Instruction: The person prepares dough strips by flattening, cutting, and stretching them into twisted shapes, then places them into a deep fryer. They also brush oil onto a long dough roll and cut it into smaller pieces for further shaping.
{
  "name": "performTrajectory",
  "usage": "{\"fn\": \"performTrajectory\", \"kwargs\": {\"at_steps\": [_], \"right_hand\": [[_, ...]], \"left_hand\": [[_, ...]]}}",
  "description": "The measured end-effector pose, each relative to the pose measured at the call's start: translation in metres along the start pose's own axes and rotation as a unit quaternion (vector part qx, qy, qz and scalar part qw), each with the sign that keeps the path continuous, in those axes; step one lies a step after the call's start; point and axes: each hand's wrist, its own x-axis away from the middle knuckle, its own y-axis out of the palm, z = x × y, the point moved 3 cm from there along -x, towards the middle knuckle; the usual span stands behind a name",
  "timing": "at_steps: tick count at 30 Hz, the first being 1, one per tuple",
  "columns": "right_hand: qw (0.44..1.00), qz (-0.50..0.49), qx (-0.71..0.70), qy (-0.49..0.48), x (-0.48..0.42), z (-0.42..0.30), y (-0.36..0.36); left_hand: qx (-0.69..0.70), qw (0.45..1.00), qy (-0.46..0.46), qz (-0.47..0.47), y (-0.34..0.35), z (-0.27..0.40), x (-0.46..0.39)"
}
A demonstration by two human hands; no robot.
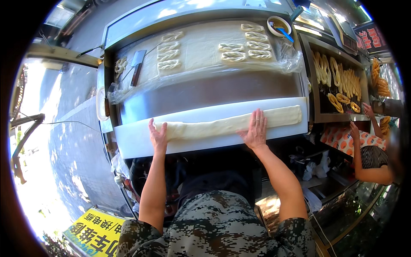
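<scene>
A long flat strip of dough [212, 128] lies lengthwise on a white cutting board [138, 141] in front of me. My left hand [158, 133] is at the strip's left end, thumb and fingers apart, touching its edge. Flat on the dough, right of its middle, rests my right hand [256, 128], its fingers close together and thumb out to the left. Beyond the board, a wide dough sheet [202, 48] under partly folded-back plastic film carries several twisted dough pieces [169, 64]. A cleaver [137, 66] lies on its left part.
At the back right stands a white bowl [278, 26] with a blue-handled brush [285, 34]. To the right, a fryer [337, 80] holds several frying dough sticks, with a co-worker's hands [354, 130] near it. Crumpled plastic film [292, 61] lies by the table's right edge.
</scene>
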Motion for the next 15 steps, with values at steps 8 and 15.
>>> {"fn": "performTrajectory", "kwargs": {"at_steps": [8, 15], "right_hand": [[0.995, -0.032, -0.073, -0.064, -0.005, -0.116, 0.024], [0.977, -0.073, -0.139, -0.144, -0.008, -0.236, 0.045]], "left_hand": [[0.14, 0.987, -0.073, -0.023, -0.093, 0.001, -0.021], [0.019, 0.991, -0.108, 0.074, -0.133, -0.106, -0.062]]}}
